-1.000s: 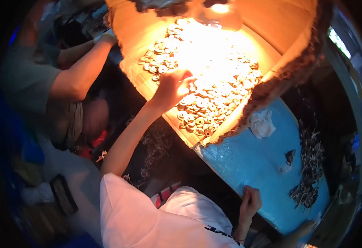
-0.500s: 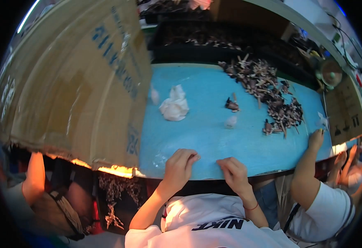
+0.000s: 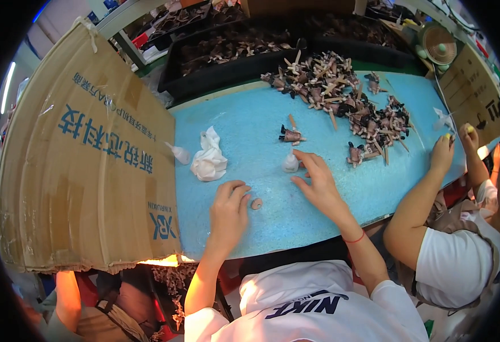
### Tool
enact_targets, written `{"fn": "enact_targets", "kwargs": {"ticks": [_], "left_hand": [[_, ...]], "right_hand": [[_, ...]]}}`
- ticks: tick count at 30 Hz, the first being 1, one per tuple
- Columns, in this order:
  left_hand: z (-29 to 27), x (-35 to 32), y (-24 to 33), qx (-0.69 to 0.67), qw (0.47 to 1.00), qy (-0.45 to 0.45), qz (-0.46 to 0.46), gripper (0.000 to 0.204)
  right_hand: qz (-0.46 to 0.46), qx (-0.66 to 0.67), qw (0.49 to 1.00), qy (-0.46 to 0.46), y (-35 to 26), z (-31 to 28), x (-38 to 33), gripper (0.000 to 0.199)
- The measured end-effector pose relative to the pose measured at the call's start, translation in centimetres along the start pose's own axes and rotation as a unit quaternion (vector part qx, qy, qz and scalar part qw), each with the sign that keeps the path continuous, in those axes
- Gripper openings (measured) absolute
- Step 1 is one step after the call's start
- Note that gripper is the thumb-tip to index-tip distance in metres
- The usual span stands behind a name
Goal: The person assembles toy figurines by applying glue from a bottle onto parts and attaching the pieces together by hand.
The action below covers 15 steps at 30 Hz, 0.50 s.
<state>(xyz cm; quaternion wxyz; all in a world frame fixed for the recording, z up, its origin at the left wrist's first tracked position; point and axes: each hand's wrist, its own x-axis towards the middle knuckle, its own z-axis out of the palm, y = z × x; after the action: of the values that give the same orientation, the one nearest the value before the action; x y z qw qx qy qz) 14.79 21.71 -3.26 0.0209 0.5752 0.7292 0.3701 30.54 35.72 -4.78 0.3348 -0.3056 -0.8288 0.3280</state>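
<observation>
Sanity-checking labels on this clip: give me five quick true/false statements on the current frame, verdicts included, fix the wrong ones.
1. The right hand is at a small whitish bottle. True.
2. The small round disc lies beside the right hand. False: the small round disc lies beside the left hand.
3. A crumpled white tissue lies to the right of the cardboard box. True.
4. The red cord is on the left wrist. False: the red cord is on the right wrist.
5. One figure-like piece lies apart from the pile. True.
</observation>
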Motion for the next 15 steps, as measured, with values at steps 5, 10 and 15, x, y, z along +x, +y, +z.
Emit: {"fn": "enact_targets", "kwargs": {"ticks": [5,10,15], "left_hand": [[0.2,3.3,1.0,-0.022,0.999,-0.023,0.007,0.013],[2.7,7.5,1.4,0.023,0.993,0.01,0.114,0.023],[7.0,10.9,1.8,0.147,0.965,-0.017,0.219,0.034]], "right_hand": [[-0.03,-0.054,0.998,-0.017,1.3,0.0,0.3,0.035],[0.08,0.204,0.975,0.04,1.8,-1.7,-1.7,0.025],[0.142,0.334,0.93,0.052,1.5,-4.4,-4.2,0.021]]}}
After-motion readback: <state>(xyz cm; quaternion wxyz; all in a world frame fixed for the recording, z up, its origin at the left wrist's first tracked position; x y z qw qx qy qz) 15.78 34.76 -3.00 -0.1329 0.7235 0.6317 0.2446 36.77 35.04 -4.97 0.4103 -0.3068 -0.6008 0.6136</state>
